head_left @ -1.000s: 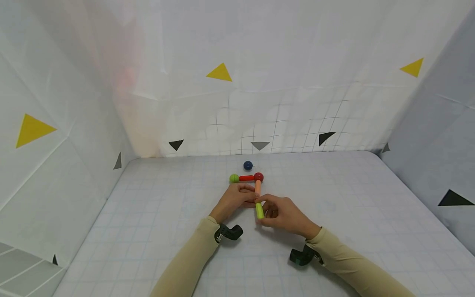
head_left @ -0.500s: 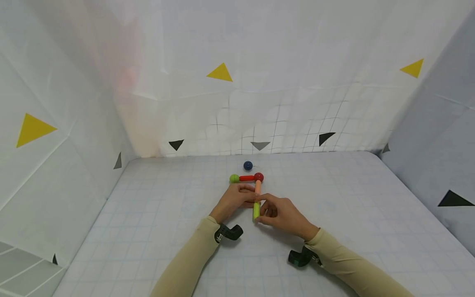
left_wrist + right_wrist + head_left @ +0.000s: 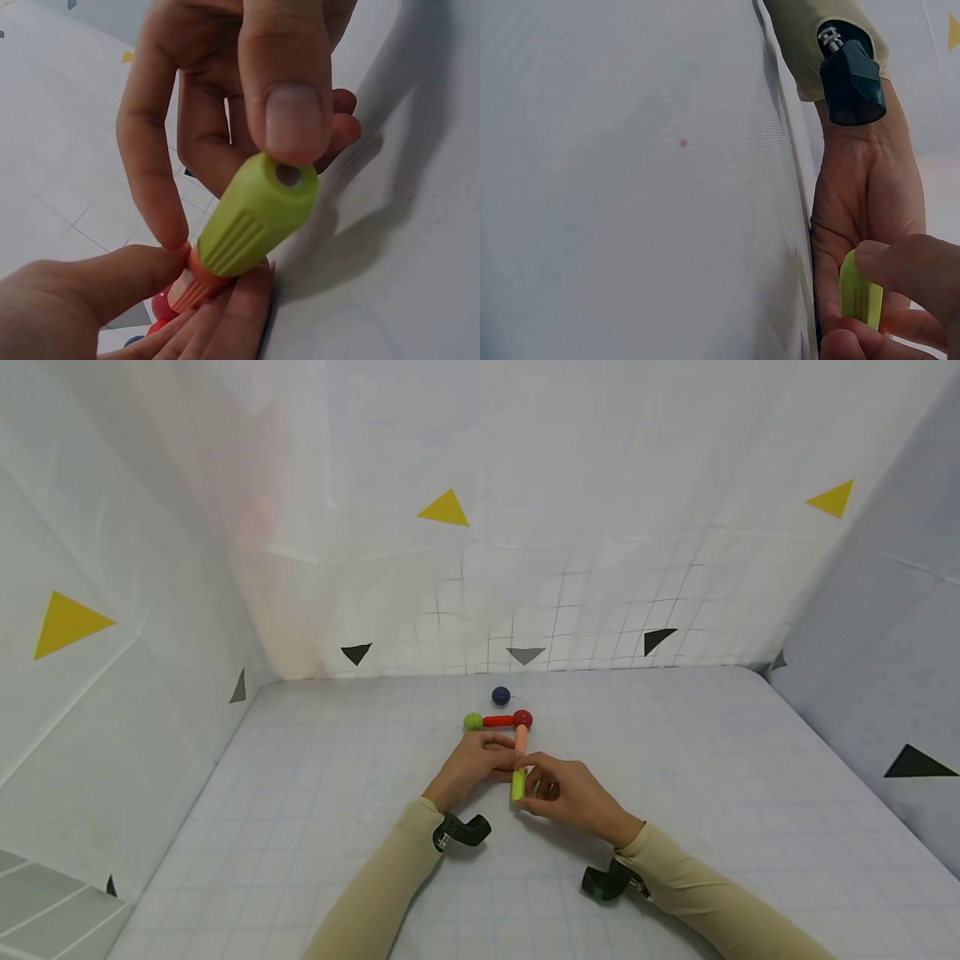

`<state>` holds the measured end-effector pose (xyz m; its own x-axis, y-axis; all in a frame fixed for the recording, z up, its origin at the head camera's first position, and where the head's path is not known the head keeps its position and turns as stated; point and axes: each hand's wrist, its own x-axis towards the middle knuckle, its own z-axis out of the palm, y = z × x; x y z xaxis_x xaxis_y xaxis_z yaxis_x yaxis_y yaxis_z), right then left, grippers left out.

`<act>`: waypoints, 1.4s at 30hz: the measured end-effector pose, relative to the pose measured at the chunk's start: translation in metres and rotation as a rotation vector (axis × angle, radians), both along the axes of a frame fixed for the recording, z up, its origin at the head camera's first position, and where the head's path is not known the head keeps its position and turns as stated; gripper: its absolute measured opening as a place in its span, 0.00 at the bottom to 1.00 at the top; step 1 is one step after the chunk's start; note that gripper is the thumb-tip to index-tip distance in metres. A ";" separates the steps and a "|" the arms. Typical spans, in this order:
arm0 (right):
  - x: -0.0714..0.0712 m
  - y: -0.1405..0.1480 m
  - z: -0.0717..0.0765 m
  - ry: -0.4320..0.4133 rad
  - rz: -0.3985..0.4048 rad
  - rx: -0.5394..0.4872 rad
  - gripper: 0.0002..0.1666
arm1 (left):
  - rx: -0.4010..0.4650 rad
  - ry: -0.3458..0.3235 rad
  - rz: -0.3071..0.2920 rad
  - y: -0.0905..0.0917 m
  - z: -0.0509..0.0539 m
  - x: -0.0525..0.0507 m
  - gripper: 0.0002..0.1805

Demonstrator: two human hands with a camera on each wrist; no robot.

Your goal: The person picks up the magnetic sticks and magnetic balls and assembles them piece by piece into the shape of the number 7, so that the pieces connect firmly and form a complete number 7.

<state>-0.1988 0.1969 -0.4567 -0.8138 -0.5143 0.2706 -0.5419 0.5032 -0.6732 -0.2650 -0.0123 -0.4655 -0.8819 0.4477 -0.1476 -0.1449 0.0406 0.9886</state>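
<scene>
My left hand (image 3: 474,766) grips an orange ribbed rod (image 3: 521,737) between thumb and fingers. With thumb and index finger at its two ends, my right hand (image 3: 573,793) pinches a yellow-green rod (image 3: 518,785). In the left wrist view, the yellow-green rod (image 3: 259,217) meets the orange rod (image 3: 196,283) end to end, and its near end shows a round recess under the right thumb. The orange rod's far end touches a dark red ball (image 3: 522,718). From that ball a red rod (image 3: 498,721) runs left to a green ball (image 3: 473,722).
A dark blue ball (image 3: 501,696) lies apart behind the red rod. White gridded cloth covers the table (image 3: 675,760), and white walls rise at the back and sides. A dark wrist camera (image 3: 467,831) sits under the left wrist, another camera (image 3: 606,882) under the right.
The yellow-green rod's near end has swung slightly left, bringing it closer in line with the orange rod. My right hand shifted slightly with it, while the left hand stayed still.
</scene>
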 end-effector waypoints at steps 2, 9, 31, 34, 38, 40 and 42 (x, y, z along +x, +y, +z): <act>0.000 0.001 0.000 0.001 -0.001 -0.003 0.27 | 0.000 -0.012 -0.005 0.001 0.000 0.000 0.18; 0.002 0.001 0.001 0.000 -0.011 -0.002 0.26 | 0.014 -0.063 -0.044 0.001 0.000 -0.001 0.20; 0.003 -0.001 -0.006 -0.022 -0.040 -0.006 0.24 | 0.015 -0.085 -0.083 -0.013 0.000 0.023 0.22; 0.002 -0.002 -0.003 -0.022 -0.021 -0.004 0.25 | 0.004 -0.061 -0.068 -0.014 -0.002 0.026 0.22; 0.000 0.000 0.005 0.008 -0.041 0.008 0.26 | 0.006 -0.049 -0.063 -0.016 -0.003 0.027 0.21; -0.003 0.003 0.010 0.028 -0.070 0.004 0.25 | 0.012 -0.048 -0.064 -0.016 -0.002 0.027 0.21; -0.007 0.006 0.015 0.042 -0.100 -0.005 0.24 | 0.016 -0.055 -0.062 -0.015 -0.002 0.027 0.21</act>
